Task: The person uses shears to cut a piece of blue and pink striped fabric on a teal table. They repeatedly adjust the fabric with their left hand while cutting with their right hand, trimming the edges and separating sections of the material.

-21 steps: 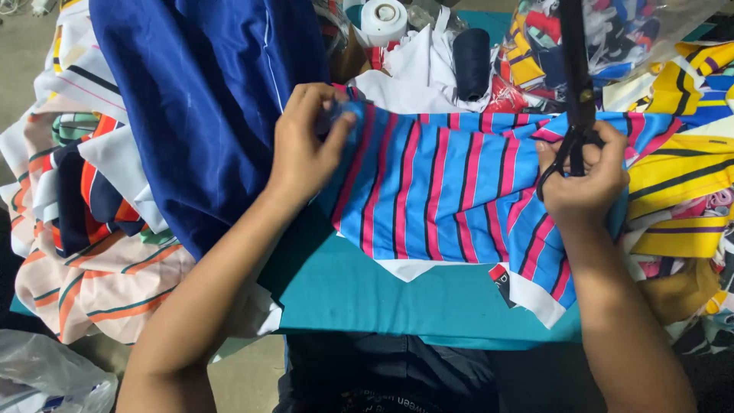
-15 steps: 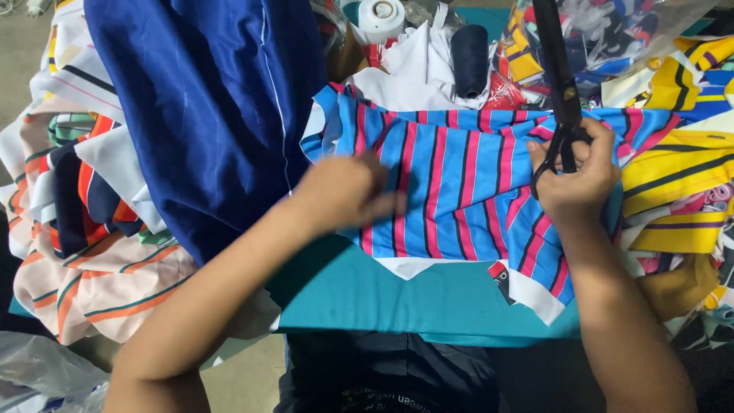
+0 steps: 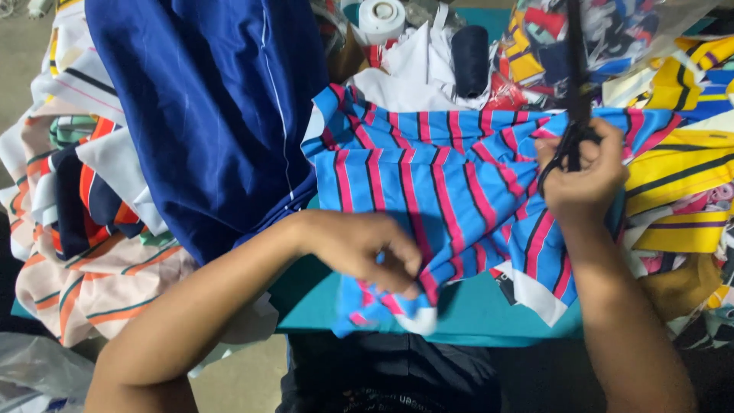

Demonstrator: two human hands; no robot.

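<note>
Since the earlier frames our left hand (image 3: 365, 252) has come down from the upper edge of the striped fabric (image 3: 451, 183) to its near edge, and that edge is now bunched up toward us; our right hand (image 3: 582, 177) stays at the right side with the scissors (image 3: 573, 92); left hand is closed, pinching the lower hem of the blue, pink and black striped fabric between fingers and thumb; right hand is closed around the black scissors handles, blades pointing away from us, up past the fabric's far edge; we cannot tell whether the blades are apart; the striped fabric lies spread on the teal tabletop (image 3: 474, 310), between both hands, its near corner lifted and folded; a dark blue garment (image 3: 222, 107) lies just left of it, touching its left edge; a stack of white and orange striped cloth pieces (image 3: 84, 229) sits further left; yellow striped pieces (image 3: 680, 183) lie at the right; a white tape roll (image 3: 381, 17) and a dark thread spool (image 3: 469, 47) sit at the far side, near white scraps.
</note>
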